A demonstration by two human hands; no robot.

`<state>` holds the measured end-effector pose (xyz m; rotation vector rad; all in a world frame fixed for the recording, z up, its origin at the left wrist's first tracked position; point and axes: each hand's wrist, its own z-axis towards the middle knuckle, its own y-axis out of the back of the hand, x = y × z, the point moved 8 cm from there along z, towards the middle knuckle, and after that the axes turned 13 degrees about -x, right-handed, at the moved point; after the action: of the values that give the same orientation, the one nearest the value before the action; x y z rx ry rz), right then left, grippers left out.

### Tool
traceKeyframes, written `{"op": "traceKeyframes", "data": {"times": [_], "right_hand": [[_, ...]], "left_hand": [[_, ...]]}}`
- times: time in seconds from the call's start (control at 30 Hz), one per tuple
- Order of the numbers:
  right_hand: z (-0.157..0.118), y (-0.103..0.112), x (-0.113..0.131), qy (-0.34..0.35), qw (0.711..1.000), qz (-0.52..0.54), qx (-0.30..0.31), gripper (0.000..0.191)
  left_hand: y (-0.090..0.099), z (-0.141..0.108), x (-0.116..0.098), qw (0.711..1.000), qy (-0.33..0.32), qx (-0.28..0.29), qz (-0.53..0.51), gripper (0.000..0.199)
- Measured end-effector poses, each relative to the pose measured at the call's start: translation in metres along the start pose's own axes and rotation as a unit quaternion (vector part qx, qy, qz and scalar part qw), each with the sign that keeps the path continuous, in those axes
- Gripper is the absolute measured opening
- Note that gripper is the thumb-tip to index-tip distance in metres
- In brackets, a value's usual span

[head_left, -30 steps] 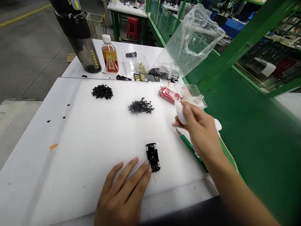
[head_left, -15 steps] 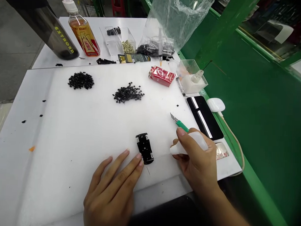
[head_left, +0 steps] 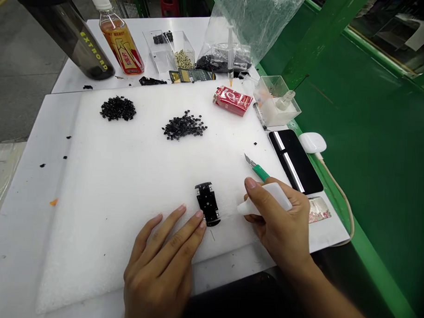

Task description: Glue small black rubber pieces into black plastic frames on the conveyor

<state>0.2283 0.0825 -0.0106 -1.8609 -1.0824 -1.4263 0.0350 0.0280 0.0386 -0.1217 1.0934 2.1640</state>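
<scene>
Fingertips (head_left: 199,215) of the left hand (head_left: 156,268) rested against the lower edge of a small black plastic frame (head_left: 207,203), with the hand open and spread on a white foam board (head_left: 125,239). The frame lay flat on the board, just left of centre of the right hand's reach and near the board's front edge. The right hand (head_left: 279,221) was clenched around a white tapered piece (head_left: 269,198), pinching it between thumb and fingers, with its narrow tip pointing left toward the frame but not touching it.

Just above that hand, a green-handled craft knife (head_left: 258,172) lay with its blade pointing up and left. Farther back on the board were two heaps of small black pieces (head_left: 118,108) (head_left: 184,125) and a red box (head_left: 233,101). To the right, a black phone (head_left: 295,162) and a white earbud case (head_left: 312,142) lay at the tabletop's (head_left: 67,79) edge, with a clear plastic box (head_left: 276,100) behind them. Along the far side stood a bottle of tea (head_left: 122,40) and a dark flask (head_left: 77,38), and a syringe (head_left: 230,53) stood against a clear plastic bag (head_left: 244,21).
</scene>
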Motion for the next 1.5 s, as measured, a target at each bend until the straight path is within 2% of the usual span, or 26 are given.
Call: {"op": "traceKeyframes", "data": {"times": [0.37, 0.47, 0.53, 0.6, 0.63, 0.7, 0.8, 0.87, 0.93, 1.0, 1.07, 1.13, 1.2, 1.27, 1.33, 1.4, 1.5], "right_hand": [[-0.002, -0.001, -0.001, -0.01, 1.0, -0.011, -0.004, 0.049], [-0.002, 0.002, 0.001, -0.046, 0.997, 0.06, -0.02, 0.056], [0.004, 0.006, 0.014, -0.039, 0.991, 0.12, -0.03, 0.058], [0.018, 0.01, 0.033, 0.015, 0.994, 0.107, -0.033, 0.044], [0.028, 0.011, 0.044, 0.055, 0.996, 0.068, -0.033, 0.035], [0.051, 0.006, 0.062, 0.149, 0.987, -0.052, -0.021, 0.036], [0.079, -0.015, 0.077, 0.288, 0.925, -0.249, 0.012, 0.032], [0.089, -0.027, 0.078, 0.332, 0.882, -0.333, 0.036, 0.024], [0.089, -0.031, 0.077, 0.342, 0.864, -0.366, 0.059, 0.034], [0.087, -0.027, 0.084, 0.352, 0.857, -0.371, 0.061, 0.054], [0.091, -0.015, 0.1, 0.383, 0.851, -0.359, 0.014, 0.065], [0.107, -0.002, 0.12, 0.421, 0.834, -0.348, -0.078, 0.063], [0.135, 0.006, 0.132, 0.443, 0.813, -0.347, -0.152, 0.058], [0.164, 0.006, 0.137, 0.452, 0.806, -0.341, -0.175, 0.047], [0.175, 0.005, 0.143, 0.474, 0.803, -0.312, -0.184, 0.032], [0.154, 0.011, 0.153, 0.52, 0.78, -0.262, -0.228, 0.028], [0.076, 0.026, 0.156, 0.579, 0.741, -0.139, -0.311, 0.034]], "left_hand": [[0.001, 0.002, -0.002, 1.0, 0.001, -0.004, 0.003, 0.041], [0.0, 0.003, -0.002, 1.0, -0.002, 0.0, 0.001, 0.041], [-0.001, 0.002, -0.001, 1.0, 0.0, -0.001, 0.001, 0.041], [0.0, 0.001, -0.001, 1.0, 0.0, -0.012, 0.005, 0.041], [0.0, 0.0, -0.001, 1.0, -0.001, -0.017, 0.006, 0.04], [0.001, -0.001, -0.001, 0.999, -0.013, -0.028, 0.008, 0.04], [0.001, -0.006, -0.001, 0.999, -0.041, -0.022, 0.016, 0.043], [-0.001, -0.009, 0.0, 0.998, -0.063, -0.009, 0.025, 0.047], [-0.001, -0.009, 0.0, 0.996, -0.08, -0.012, 0.027, 0.047], [-0.001, -0.008, 0.0, 0.996, -0.085, -0.024, 0.022, 0.043], [0.001, -0.004, 0.0, 0.995, -0.087, -0.043, 0.018, 0.04], [0.001, -0.002, -0.001, 0.994, -0.094, -0.049, 0.021, 0.039], [0.002, -0.002, -0.001, 0.993, -0.102, -0.051, 0.027, 0.04], [0.002, -0.003, 0.0, 0.994, -0.098, -0.044, 0.029, 0.04], [0.003, -0.005, 0.001, 0.995, -0.089, -0.044, 0.027, 0.041], [0.003, -0.006, 0.001, 0.996, -0.077, -0.038, 0.022, 0.042], [0.003, -0.004, 0.0, 0.997, -0.06, -0.035, 0.017, 0.043]]}}
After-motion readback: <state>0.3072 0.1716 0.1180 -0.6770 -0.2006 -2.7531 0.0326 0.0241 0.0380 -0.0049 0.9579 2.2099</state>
